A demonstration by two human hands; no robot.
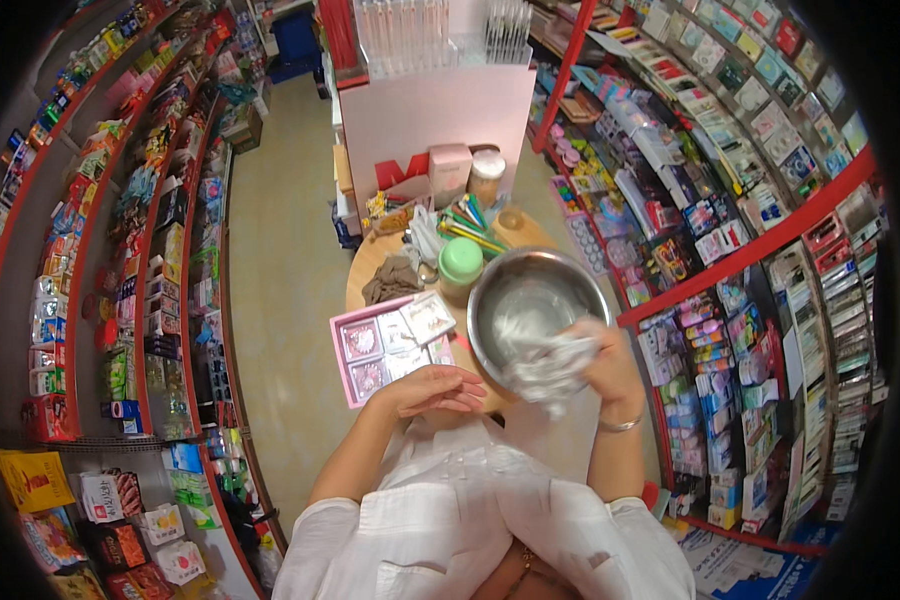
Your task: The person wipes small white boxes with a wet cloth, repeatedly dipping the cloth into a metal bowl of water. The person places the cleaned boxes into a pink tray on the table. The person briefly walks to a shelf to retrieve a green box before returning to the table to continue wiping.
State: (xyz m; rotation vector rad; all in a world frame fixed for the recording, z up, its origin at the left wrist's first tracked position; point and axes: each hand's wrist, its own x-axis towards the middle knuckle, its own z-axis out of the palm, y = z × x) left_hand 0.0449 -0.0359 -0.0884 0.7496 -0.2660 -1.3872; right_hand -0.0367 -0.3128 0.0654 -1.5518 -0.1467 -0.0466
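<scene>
My right hand [613, 367] grips a wet-looking white cloth [551, 367], blurred by motion, over the near rim of a stainless steel basin [607, 289]. Water seems to lie in the basin. My left hand [439, 390] holds nothing; its fingers are slightly apart and it hovers by the near corner of a pink tray [335, 337]. Small clear-topped boxes [361, 341] fill the tray's compartments, and one box [427, 316] lies tilted on top at the far right corner. All of this is on a round wooden table [364, 277].
A green-lidded jar [461, 262], a crumpled brown cloth [394, 281] and a bundle of coloured sticks [472, 225] crowd the tabletop. Behind stand a pink box [450, 174] and a lidded jar [487, 174] before a white panel [442, 112]. Stocked shelves [82, 300] flank both sides.
</scene>
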